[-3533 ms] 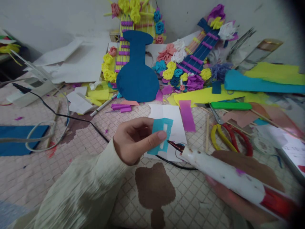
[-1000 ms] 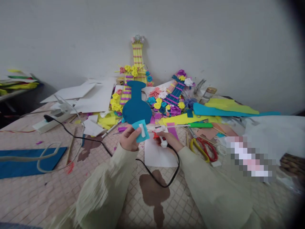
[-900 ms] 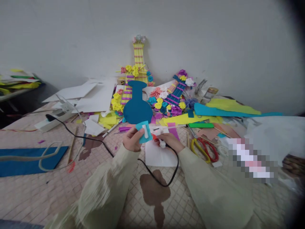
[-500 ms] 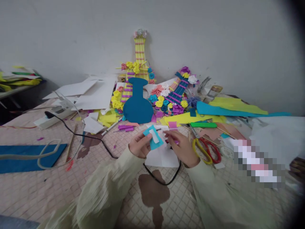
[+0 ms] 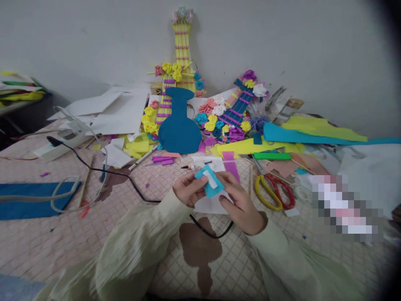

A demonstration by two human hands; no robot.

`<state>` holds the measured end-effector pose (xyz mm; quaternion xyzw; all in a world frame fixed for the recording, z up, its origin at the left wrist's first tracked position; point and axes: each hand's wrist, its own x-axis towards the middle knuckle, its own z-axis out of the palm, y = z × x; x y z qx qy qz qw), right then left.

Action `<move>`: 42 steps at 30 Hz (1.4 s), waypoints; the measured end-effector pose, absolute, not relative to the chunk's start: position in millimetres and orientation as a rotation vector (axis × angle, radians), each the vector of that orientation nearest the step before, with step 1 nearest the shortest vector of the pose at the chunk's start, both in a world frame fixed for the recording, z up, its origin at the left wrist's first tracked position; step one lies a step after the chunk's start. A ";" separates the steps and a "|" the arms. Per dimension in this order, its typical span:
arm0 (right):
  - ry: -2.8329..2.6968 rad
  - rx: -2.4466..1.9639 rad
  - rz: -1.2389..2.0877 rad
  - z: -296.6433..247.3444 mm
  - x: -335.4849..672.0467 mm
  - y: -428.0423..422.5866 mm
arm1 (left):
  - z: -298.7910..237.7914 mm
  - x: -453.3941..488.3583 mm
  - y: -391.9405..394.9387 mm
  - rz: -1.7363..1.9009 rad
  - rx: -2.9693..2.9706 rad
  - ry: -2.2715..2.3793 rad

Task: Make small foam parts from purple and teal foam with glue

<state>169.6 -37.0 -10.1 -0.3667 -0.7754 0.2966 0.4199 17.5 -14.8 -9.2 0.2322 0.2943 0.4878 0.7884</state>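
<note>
A small light-blue paper square (image 5: 216,192) with a white strip (image 5: 210,179) lying on its face is held up above the table. My left hand (image 5: 189,189) pinches its left side, the thumb lying on the strip's lower end. At the right edge, my right hand (image 5: 242,204) has its fingers against the paper, partly behind it; its thumb sits lower, by the corner. White paper (image 5: 211,205) lies on the table beneath my hands. A small pointed tube (image 5: 187,167) lies just beyond my left hand.
Scissors (image 5: 267,200) with yellow and red handles and a green cutter (image 5: 272,156) lie to the right. Behind stand a dark-blue guitar-shaped cutout (image 5: 180,129) and flower-trimmed paper guitars (image 5: 182,44). A black cable (image 5: 138,194) crosses the table. A power strip (image 5: 59,144) is at left.
My right hand has moved to the blue paper's right edge, and the pointed tube now lies on the table. The paper has shifted slightly right. The head view has tilted down a little.
</note>
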 end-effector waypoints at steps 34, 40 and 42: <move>-2.131 -1.007 0.273 -14.0 167.4 -39.3 | -10.1 20.9 -14.8 1.107 0.555 0.768; -2.238 -1.069 0.059 -18.8 169.3 -36.4 | -9.7 21.4 -14.8 1.129 0.576 0.782; -2.274 -1.089 -0.011 -19.3 169.6 -35.9 | -9.0 21.5 -14.7 1.133 0.582 0.791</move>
